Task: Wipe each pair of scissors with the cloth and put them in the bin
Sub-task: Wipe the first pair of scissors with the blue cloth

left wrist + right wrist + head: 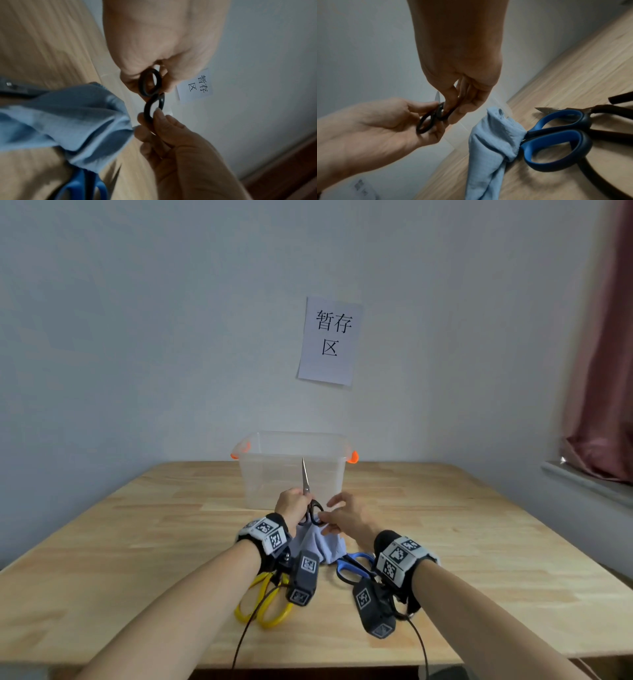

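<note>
While holding the black scissors (305,479) tip-up before the clear bin (270,474), grips one ring with the left hand (291,503), pinches the other with the right hand (347,515). Has the blue cloth (323,546) bunched just below, touching blue scissors (354,566).

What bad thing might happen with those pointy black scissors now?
The black scissors point blade-up, pinched by both the left hand and the right hand, so a slip might poke someone. They might also drop onto the table short of the bin. The cloth lies over the blue scissors, so grabbing it might drag them.
</note>
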{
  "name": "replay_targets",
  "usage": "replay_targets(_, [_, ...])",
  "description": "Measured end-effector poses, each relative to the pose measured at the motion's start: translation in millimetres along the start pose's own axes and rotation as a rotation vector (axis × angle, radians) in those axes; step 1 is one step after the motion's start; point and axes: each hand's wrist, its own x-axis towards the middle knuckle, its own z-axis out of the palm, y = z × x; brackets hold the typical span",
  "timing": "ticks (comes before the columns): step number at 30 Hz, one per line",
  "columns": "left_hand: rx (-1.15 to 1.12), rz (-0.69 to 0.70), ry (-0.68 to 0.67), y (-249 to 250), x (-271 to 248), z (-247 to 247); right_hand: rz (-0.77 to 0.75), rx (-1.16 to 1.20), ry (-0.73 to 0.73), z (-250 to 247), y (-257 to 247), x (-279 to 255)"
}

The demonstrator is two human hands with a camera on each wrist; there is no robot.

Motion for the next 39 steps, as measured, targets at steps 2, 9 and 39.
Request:
replay_targets(2, [-0.054, -0.078, 0.027, 4.7, -2.7, -0.1, -0.039, -0.058, -0.036, -1.2, -1.5, -1.6])
replay_targets(9, [-0.111, -0.152, 0.104, 19.6, -19.9, -2.8, -0.067, -0.208, -0.049, -3.0, -4.9, -8.0])
replay_targets(39, [1.140, 0.536, -0.228, 106.2, 63.6, -55.5, -0.108, -1.034, -0.148, -54.4, -115.2, 61.2])
